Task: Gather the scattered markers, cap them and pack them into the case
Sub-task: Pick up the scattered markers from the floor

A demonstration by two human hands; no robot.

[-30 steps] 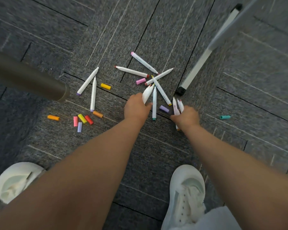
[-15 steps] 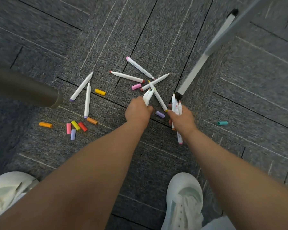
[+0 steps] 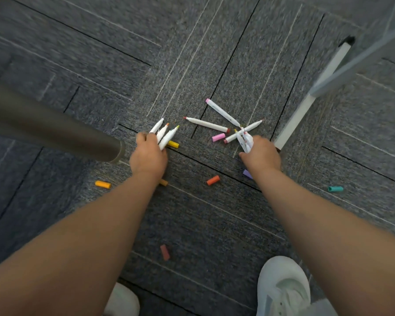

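Note:
My left hand (image 3: 148, 156) grips a bunch of uncapped white markers (image 3: 164, 134) that fan out past its fingers. My right hand (image 3: 260, 153) holds another bunch of white markers (image 3: 245, 140). Three white markers still lie on the carpet between and beyond the hands: a pink-ended one (image 3: 222, 112), a red-tipped one (image 3: 206, 124) and one partly under my right-hand bunch (image 3: 249, 130). Loose caps are scattered: pink (image 3: 218, 137), yellow (image 3: 173, 144), orange (image 3: 103, 184), orange-red (image 3: 213, 180), red (image 3: 165, 252), purple (image 3: 247, 174), teal (image 3: 335, 189). No case is visible.
A dark cylindrical leg (image 3: 55, 131) slants in from the left, ending next to my left hand. A white furniture leg (image 3: 306, 106) stands right of my right hand under a grey panel. My white shoes (image 3: 283, 288) are at the bottom. The floor is grey carpet tile.
My left hand moved left and picked up the two markers near the dark leg. My right hand stayed by the central pile with its bunch. The view shifted and some caps were knocked about.

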